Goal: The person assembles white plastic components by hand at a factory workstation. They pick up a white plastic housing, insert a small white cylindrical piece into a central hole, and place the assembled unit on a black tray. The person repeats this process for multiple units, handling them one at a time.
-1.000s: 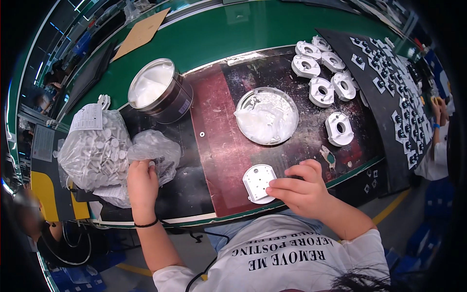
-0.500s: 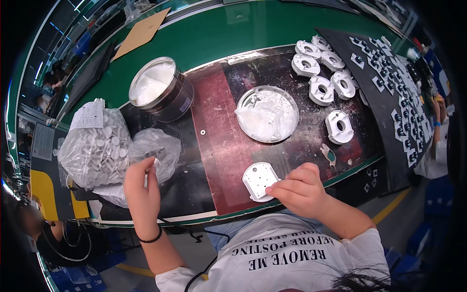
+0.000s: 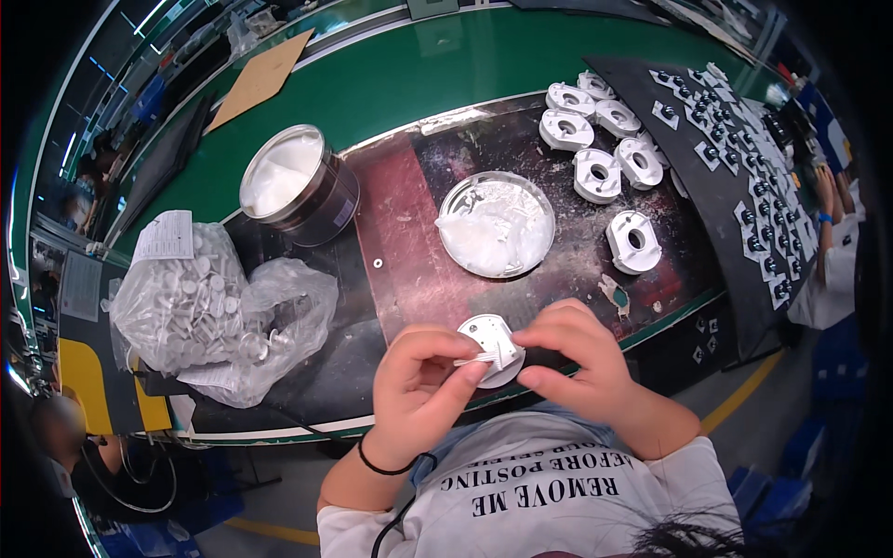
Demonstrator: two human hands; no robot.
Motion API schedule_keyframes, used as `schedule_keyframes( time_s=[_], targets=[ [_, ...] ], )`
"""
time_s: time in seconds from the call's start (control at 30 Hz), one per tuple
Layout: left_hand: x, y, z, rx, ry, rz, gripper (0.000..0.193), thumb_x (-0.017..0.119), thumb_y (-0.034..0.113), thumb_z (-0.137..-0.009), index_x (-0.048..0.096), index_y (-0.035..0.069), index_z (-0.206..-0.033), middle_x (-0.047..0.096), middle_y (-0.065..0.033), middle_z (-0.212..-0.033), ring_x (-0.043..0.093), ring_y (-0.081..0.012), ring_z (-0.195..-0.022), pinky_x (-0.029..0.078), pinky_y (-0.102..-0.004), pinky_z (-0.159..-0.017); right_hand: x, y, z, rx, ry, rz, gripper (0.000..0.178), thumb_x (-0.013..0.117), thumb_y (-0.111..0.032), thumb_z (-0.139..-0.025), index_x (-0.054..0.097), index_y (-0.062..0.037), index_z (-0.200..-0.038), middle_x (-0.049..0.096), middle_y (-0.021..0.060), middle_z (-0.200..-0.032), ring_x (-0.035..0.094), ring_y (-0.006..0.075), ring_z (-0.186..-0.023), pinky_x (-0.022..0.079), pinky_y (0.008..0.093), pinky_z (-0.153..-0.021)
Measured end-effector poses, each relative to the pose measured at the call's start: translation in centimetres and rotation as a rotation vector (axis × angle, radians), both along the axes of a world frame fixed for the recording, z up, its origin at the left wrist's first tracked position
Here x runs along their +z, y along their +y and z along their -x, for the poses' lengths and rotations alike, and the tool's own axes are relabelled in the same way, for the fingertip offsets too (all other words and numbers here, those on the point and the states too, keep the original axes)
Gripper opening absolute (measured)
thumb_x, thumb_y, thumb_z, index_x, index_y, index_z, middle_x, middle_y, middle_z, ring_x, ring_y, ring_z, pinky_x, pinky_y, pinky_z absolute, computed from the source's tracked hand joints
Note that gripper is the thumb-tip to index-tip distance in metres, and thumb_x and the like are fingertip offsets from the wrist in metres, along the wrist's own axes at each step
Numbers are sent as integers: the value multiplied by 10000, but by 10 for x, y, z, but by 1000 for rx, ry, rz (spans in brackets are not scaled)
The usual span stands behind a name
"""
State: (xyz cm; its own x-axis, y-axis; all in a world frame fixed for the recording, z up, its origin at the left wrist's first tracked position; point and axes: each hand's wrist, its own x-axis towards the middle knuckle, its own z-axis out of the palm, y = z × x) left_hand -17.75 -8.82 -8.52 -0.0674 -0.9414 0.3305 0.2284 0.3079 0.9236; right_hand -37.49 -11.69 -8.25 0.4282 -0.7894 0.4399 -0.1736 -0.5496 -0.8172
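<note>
In front of me a flat white plastic plate (image 3: 481, 327) with small holes lies near the bench's front edge. My left hand (image 3: 423, 381) pinches a small white plastic part (image 3: 476, 359) with thin prongs, holding it over the plate; its fingers partly hide it. At the plate's right edge, my right hand (image 3: 579, 356) is curled with thumb and forefinger against the plate. Beyond the plate stands a round metal dish (image 3: 542, 206) containing a white, translucent mass. To the left, a clear plastic bag (image 3: 291, 321) holds many small white stemmed parts.
A large tin (image 3: 323, 207) of white paste stands at the back left. Several white housings (image 3: 634, 244) are at the right, beside a black board (image 3: 684, 153) with rows of small black-and-white pieces. A small white ring (image 3: 378, 263) lies on the bench. Another person's arm (image 3: 825, 209) shows far right.
My left hand has come from beside the bag to the plate, bringing the small white part. My right hand has shifted to the plate's right edge, thumb and forefinger parting. The view has moved slightly.
</note>
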Motion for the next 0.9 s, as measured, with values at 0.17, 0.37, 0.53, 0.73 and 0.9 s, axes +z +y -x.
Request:
schedule_keyframes(
  time_s=[0.17,0.37,0.53,0.73,0.9],
  targets=[
    [-6,-3,19,-95,239,-21,254,603,-59,-842,488,17,-1055,517,-96,-1068,597,-159,-954,518,-261,-802,5,0,-11,-15,-82,-51,339,718,-162,-762,650,-82,-1083,597,68,-983,545,235,-923,430,336,-823],
    [-1,0,16,-89,184,13,236,568,-52,-868,513,7,-1090,596,-135,-1041,590,-182,-1002,505,-296,-845,-1,0,-15,78,-250,-252,275,657,-119,-835,645,-79,-1107,612,63,-1045,577,199,-1004,460,306,-863],
    [6,-2,7,113,-199,110,293,662,-4,-789,574,18,-1068,603,-128,-1055,561,-274,-1065,456,-390,-896,-2,-24,-3,8,-241,-311,236,619,-119,-856,629,-56,-1083,635,83,-974,603,211,-947,464,312,-841],
    [-18,11,-16,339,-925,535,338,786,194,-640,658,172,-952,542,-65,-1149,489,-273,-1045,385,-417,-890,-1,-69,19,-310,289,5,160,633,-73,-809,609,-17,-958,624,109,-901,594,247,-833,466,330,-742],
    [-28,14,-5,273,-1076,508,437,800,330,-609,668,196,-1003,521,-62,-1188,405,-306,-1156,294,-489,-973,-20,-83,28,-310,503,311,112,651,-75,-776,618,-44,-878,606,88,-846,562,284,-846,459,362,-742]
  ],
)
